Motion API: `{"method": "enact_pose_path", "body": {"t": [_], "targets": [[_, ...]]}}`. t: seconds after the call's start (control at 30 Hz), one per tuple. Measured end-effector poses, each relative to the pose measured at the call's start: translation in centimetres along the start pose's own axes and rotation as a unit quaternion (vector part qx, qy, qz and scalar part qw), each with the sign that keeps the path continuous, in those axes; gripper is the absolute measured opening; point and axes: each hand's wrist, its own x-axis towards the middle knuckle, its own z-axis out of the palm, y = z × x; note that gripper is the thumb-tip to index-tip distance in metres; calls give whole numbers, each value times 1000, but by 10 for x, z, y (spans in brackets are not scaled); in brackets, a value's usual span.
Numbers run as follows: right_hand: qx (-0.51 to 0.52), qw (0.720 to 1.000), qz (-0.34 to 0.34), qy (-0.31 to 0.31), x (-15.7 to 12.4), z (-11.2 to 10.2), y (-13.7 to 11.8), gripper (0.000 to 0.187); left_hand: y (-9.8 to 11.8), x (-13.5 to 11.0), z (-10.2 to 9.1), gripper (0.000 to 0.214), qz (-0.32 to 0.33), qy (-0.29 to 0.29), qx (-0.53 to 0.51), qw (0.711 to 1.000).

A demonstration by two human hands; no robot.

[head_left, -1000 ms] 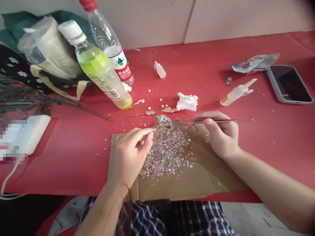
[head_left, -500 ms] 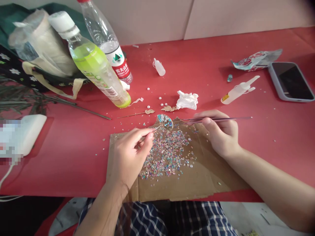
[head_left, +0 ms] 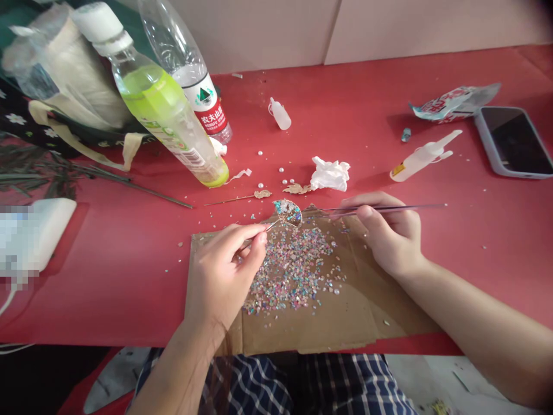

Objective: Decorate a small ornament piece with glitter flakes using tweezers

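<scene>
My left hand is closed on a thin metal stem, with a fan-shaped ornament at its far end. Turquoise, blue and whitish chips cover part of the fan inside a gold-coloured rim. In my right hand is a long, slim pair of tweezers, held nearly level. Their tips point left, close to the fan's right edge; whether they touch it or hold a chip is too small to tell. Below the fan, many small shiny shell-like chips lie scattered over a piece of cardboard.
Behind the cardboard lie gold leaf pieces, several pearl beads and a crumpled tissue. Two bottles stand back left. Small squeeze bottles rest farther back. A phone and torn wrapper are right.
The view has shifted slightly. The fan ornament appears turned a little, with its right part looking less bright. Both hands keep their grips.
</scene>
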Motion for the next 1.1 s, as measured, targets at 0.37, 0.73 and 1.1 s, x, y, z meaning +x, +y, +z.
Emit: {"method": "enact_pose_path", "body": {"t": [0.37, 0.73, 1.1], "targets": [[-75, 989, -99, 80, -9, -3, -7, 23, 14, -3, 8, 10, -177, -95, -199, 959], [-28, 989, -138, -50, -14, -2, -21, 13, 33, -14, 24, 40, -341, -241, -448, 791], [-141, 963, -213, -84, -7, -4, -21, 8, 33, -14, 25, 39, -388, -258, -532, 707]]}}
